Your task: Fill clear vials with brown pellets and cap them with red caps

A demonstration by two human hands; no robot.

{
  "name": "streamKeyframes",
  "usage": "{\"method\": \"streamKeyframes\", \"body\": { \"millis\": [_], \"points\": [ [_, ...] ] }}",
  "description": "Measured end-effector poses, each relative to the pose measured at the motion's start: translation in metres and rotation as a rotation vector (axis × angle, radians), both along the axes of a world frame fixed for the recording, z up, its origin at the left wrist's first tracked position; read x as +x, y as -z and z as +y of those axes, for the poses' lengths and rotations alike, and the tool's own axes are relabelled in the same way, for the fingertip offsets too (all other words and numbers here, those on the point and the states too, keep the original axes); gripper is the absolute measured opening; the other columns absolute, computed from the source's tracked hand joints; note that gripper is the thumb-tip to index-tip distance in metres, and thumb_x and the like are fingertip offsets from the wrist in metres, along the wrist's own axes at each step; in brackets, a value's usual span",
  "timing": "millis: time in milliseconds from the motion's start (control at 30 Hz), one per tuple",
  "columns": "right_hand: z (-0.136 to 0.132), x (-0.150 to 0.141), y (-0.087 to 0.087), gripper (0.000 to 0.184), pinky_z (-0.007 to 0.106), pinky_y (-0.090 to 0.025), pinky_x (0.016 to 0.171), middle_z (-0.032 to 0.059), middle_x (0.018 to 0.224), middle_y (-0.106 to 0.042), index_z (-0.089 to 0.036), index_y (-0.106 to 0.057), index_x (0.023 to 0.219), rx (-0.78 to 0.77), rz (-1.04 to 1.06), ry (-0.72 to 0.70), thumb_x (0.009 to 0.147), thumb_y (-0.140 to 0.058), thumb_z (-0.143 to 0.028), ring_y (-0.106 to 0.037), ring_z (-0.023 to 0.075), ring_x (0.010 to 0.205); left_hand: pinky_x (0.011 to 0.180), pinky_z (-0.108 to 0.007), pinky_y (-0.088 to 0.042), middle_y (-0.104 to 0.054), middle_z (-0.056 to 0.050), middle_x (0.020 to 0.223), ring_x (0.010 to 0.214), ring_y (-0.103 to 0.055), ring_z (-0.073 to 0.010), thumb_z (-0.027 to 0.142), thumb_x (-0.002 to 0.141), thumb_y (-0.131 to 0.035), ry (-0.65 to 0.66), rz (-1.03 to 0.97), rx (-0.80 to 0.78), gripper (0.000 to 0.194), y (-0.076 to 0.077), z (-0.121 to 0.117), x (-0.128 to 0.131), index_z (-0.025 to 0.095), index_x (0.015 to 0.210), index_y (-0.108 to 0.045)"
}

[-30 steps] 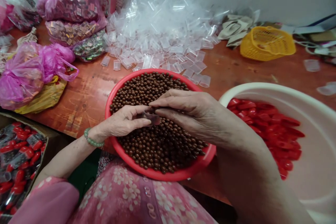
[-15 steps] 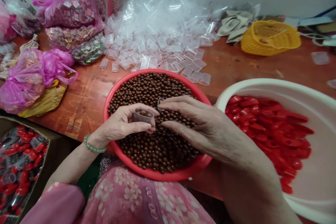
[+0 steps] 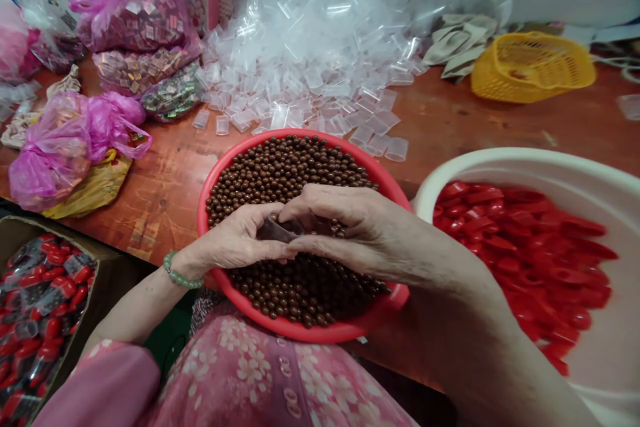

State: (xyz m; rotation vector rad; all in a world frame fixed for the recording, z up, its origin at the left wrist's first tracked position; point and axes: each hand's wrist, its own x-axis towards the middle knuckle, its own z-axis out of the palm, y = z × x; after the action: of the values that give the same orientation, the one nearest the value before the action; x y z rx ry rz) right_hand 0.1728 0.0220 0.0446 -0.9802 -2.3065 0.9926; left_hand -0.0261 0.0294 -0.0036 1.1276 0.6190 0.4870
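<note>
My left hand [image 3: 240, 237] is closed around a small clear plastic container [image 3: 276, 231], tilted toward the right, with a brown ball [image 3: 274, 217] at its mouth. My right hand [image 3: 350, 233] curves over from the right, its fingertips meeting the left hand's container. Between its thumb and fingers sits a second clear plastic piece [image 3: 311, 223], mostly hidden, which looks like another such container. Both hands are above a red basin [image 3: 204, 197] filled with shiny brown balls [image 3: 280, 160].
Clear containers [image 3: 320, 80] are heaped behind the basin. A white tub [image 3: 500, 157] of red caps [image 3: 530, 260] stands at right, near a yellow basket [image 3: 533, 70]. Pink bags [image 3: 135, 20] lie at left, above a cardboard box [image 3: 95, 273] of red-capped containers [image 3: 43, 310].
My right hand has moved left to meet the left hand. The container in my left hand has gone from upright to tilted. The view has shifted slightly.
</note>
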Motion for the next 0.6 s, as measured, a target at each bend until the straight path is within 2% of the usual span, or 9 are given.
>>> {"method": "streamKeyframes", "body": {
  "millis": [133,233,333,467,600],
  "points": [
    [0.0,-0.002,-0.001,0.005,0.025,-0.043,0.065,0.0022,0.08,-0.065,-0.018,-0.062,0.086,-0.025,-0.05,0.023,0.088,-0.057,-0.021,-0.057,0.0143,0.072,0.065,-0.019,-0.045,-0.055,0.003,0.077,0.065,-0.051,-0.0064,0.024,0.073,-0.077,0.009,-0.011,-0.015,0.024,0.003,0.0,0.002,0.013,0.088,-0.061],
    [-0.002,-0.001,0.002,0.011,0.024,-0.039,0.058,-0.0002,0.07,-0.059,-0.018,-0.056,0.076,-0.047,-0.047,0.06,0.087,-0.058,-0.022,-0.05,0.0119,0.062,0.063,-0.019,-0.044,-0.054,0.004,0.073,0.062,-0.05,-0.0055,0.024,0.072,-0.078,0.008,-0.031,-0.026,0.024,0.005,0.001,0.003,0.014,0.083,-0.058],
    [-0.006,0.003,0.005,0.014,0.024,-0.039,0.056,-0.0001,0.069,-0.06,-0.018,-0.057,0.076,-0.088,0.007,0.118,0.088,-0.059,-0.026,-0.051,0.0116,0.06,0.065,-0.021,-0.046,-0.059,0.003,0.076,0.064,-0.055,-0.007,0.027,0.071,-0.079,0.002,-0.028,-0.05,0.028,0.004,0.003,0.003,0.015,0.088,-0.06],
    [-0.014,0.011,0.003,0.01,0.024,-0.045,0.06,0.0003,0.075,-0.063,-0.019,-0.062,0.087,-0.117,0.022,0.132,0.089,-0.062,-0.03,-0.057,0.0128,0.064,0.067,-0.022,-0.047,-0.062,0.002,0.075,0.065,-0.058,-0.0081,0.03,0.071,-0.081,-0.004,-0.024,-0.076,0.032,0.003,0.006,0.0,0.015,0.092,-0.061],
    [-0.012,0.011,-0.001,0.018,0.028,-0.051,0.076,0.006,0.097,-0.066,-0.02,-0.064,0.103,-0.003,-0.024,0.159,0.089,-0.064,-0.032,-0.063,0.0185,0.088,0.066,-0.021,-0.047,-0.063,0.002,0.075,0.064,-0.059,-0.0077,0.032,0.07,-0.082,0.001,-0.051,-0.093,0.036,0.004,0.007,0.0,0.014,0.093,-0.062]
  ]
}}
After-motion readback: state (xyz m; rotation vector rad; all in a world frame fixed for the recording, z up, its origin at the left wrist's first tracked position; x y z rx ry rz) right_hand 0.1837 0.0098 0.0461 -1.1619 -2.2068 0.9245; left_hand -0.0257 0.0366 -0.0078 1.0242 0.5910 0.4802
